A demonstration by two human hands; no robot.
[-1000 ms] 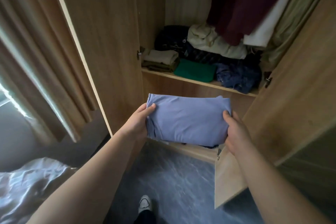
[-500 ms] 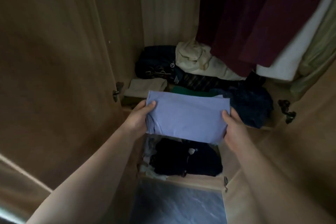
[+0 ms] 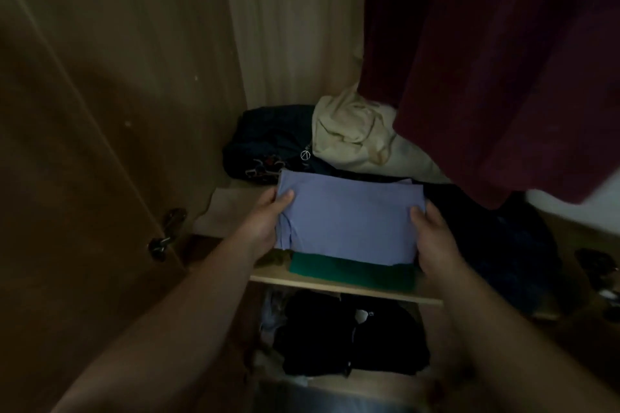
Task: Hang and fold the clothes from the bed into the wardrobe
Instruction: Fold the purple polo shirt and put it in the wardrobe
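Head view: I hold the folded lilac-blue cotton garment (image 3: 349, 218) by its short sides, left hand (image 3: 265, 221) and right hand (image 3: 436, 238) each pinching an edge, thumbs on top, fingers hidden beneath. It's over the folded green cloth (image 3: 349, 270) on the pale wooden wardrobe shelf (image 3: 335, 287); resting or just above, can't tell. To do well: lower flat, square it to the green piece, slip fingers out sideways without dragging folds open, and stay clear of the hanging maroon garment (image 3: 486, 77).

Both hands (image 3: 432, 238) have carried the folded lilac garment (image 3: 349, 221) forward, from before the wardrobe onto the green garment (image 3: 349, 270) at the shelf's (image 3: 335, 285) front edge.
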